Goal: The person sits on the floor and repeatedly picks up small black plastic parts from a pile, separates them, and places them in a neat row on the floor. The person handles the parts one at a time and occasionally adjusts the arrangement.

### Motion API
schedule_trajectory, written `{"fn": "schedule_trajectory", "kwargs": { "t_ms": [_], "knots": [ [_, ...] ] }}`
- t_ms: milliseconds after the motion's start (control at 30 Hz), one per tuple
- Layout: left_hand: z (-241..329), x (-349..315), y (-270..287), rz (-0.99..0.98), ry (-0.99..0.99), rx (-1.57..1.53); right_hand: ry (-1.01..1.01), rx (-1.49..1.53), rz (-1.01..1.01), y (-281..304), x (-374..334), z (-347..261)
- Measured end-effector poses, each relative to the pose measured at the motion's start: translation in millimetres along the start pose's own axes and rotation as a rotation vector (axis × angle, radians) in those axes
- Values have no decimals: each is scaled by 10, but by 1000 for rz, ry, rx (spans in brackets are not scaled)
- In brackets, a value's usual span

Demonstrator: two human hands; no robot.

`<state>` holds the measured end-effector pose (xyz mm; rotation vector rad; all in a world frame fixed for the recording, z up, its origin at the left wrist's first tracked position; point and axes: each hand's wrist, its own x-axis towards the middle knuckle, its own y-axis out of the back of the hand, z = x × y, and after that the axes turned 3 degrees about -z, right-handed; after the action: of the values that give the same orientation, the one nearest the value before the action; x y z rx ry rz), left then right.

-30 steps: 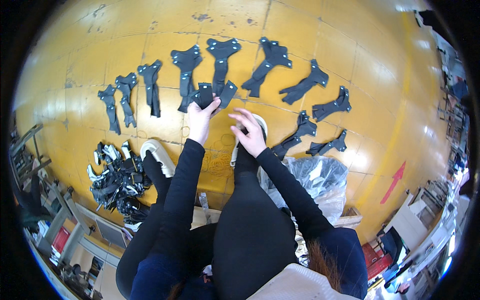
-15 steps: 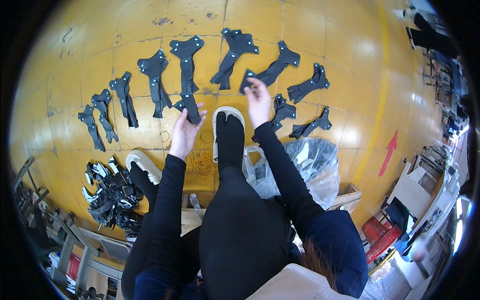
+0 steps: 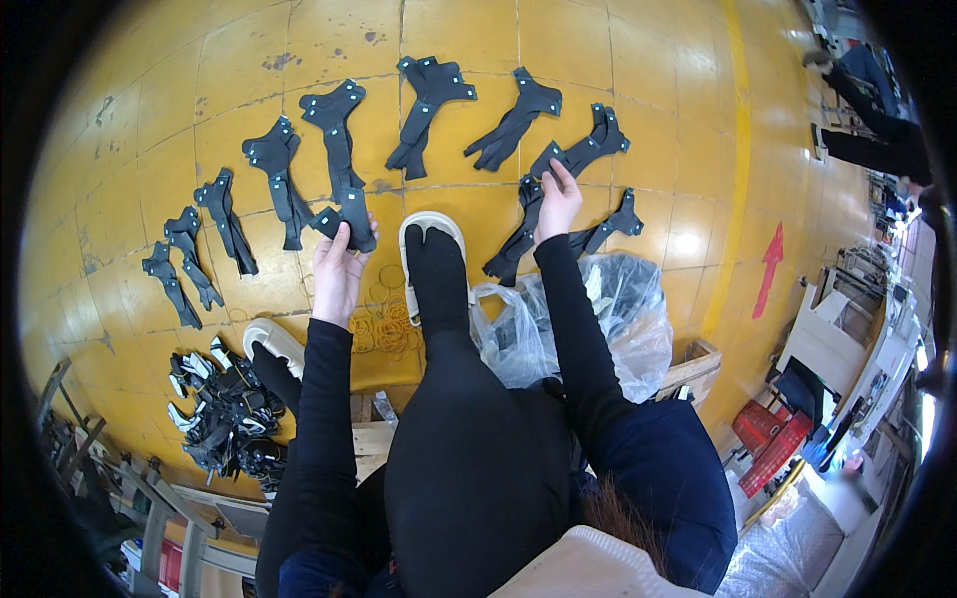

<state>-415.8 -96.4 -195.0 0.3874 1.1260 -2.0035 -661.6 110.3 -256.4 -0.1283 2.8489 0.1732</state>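
Observation:
Dark grey flat strips with small pale labels lie in fanned bunches in an arc on the floor, among them a bunch [image 3: 432, 95] at the far middle. Fingers of my left hand [image 3: 337, 279] are closed on a few dark strips [image 3: 354, 217], left of my front foot. My right hand [image 3: 559, 204] pinches a short dark strip [image 3: 544, 159] between thumb and fingers. It is held over the right-hand bunches, close to a bunch [image 3: 598, 140] just beyond it. Another bunch [image 3: 518, 237] lies below that hand, partly hidden by it.
Yellow rubber bands [image 3: 394, 327] lie scattered by my sandal [image 3: 437, 221]. A clear plastic bag [image 3: 633, 319] stands right, near a wooden crate [image 3: 695, 371]. A heap of black and white parts [image 3: 224, 409] is at left. Another person's dark-clad legs [image 3: 872, 149] show at far right.
My right hand, still pinching a dark strip, has moved right to the right-hand bunches. The left hand keeps its strips, its thumb now across them. The whole view has shifted slightly.

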Motion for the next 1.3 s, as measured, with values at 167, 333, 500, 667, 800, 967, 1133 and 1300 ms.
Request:
{"fn": "schedule_trajectory", "kwargs": {
  "t_ms": [167, 333, 500, 667, 800, 967, 1133, 1300],
  "knots": [
    [-77, -4, 19, 66, 4, -45, -3, -110, 16, 311, -194, 158],
    [-72, -23, 13, 105, -2, 3, -48, -142, 33, 500, -118, 166],
    [-101, -12, 18, 131, -13, 55, 85, -232, 15, 527, 355, 174],
    [-167, 11, -99, 158, 3, 33, 163, -453, 146, 588, 703, 235],
    [-171, -34, -127, 213, -25, 42, 131, -318, -25, 194, 278, 82],
    [-239, 36, -290, 214, 14, 51, -85, -195, -551, -319, -680, -373],
    [-242, 56, -285, 213, 65, 174, -62, -106, -978, -673, -1131, -573],
    [-254, 38, -290, 201, 49, 159, -65, -114, -963, -658, -1114, -501]
  ]
}}
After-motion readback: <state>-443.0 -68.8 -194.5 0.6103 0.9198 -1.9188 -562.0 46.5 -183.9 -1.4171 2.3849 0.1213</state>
